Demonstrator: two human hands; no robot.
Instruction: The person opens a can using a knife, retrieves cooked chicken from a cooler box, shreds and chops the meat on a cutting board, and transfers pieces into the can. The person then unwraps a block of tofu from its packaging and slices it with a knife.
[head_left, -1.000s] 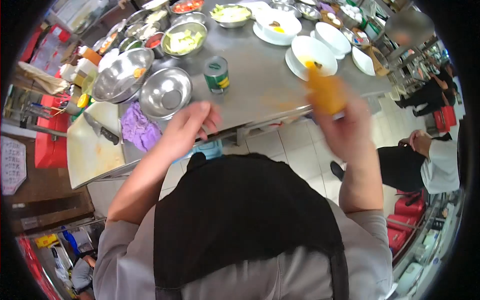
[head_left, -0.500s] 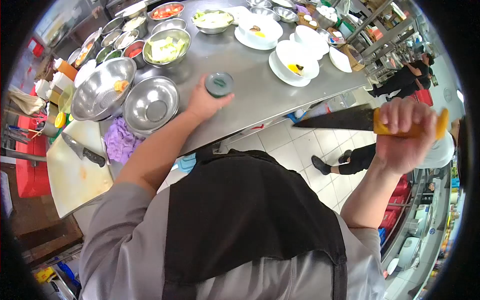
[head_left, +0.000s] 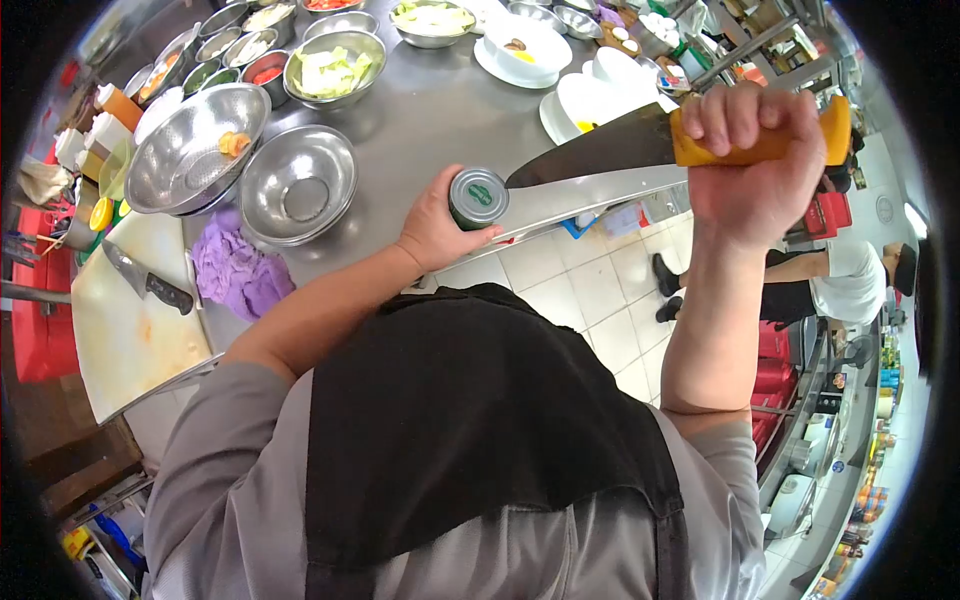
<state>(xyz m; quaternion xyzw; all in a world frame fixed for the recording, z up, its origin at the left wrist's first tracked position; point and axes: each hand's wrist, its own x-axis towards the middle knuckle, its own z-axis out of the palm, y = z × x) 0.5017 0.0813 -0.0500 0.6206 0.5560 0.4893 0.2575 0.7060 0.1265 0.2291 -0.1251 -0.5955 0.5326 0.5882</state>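
Observation:
My left hand [head_left: 445, 220] is closed around a small tin can [head_left: 479, 195] with a silver lid bearing a green mark. It is near the edge of the steel table [head_left: 415, 110]. Raised at the right, my right hand [head_left: 755, 185] grips the yellow handle of a large kitchen knife [head_left: 600, 145]. The wide dark blade points left, and its tip is beside the can's rim; I cannot tell whether they touch. Left of my left hand are stacked steel bowls [head_left: 348, 190] and a purple cloth [head_left: 235, 265].
A second knife [head_left: 165, 292] lies on the cutting board [head_left: 140, 350] at left. A colander [head_left: 165, 185] and several bowls of vegetables line the table's far left. White bowls [head_left: 520, 48] stand beyond the blade. Another person [head_left: 850, 285] is at the right, past the tiled floor.
The can in my left hand has come closer to me and to the right. My right hand has brought the knife up and left, so its tip is now beside the can.

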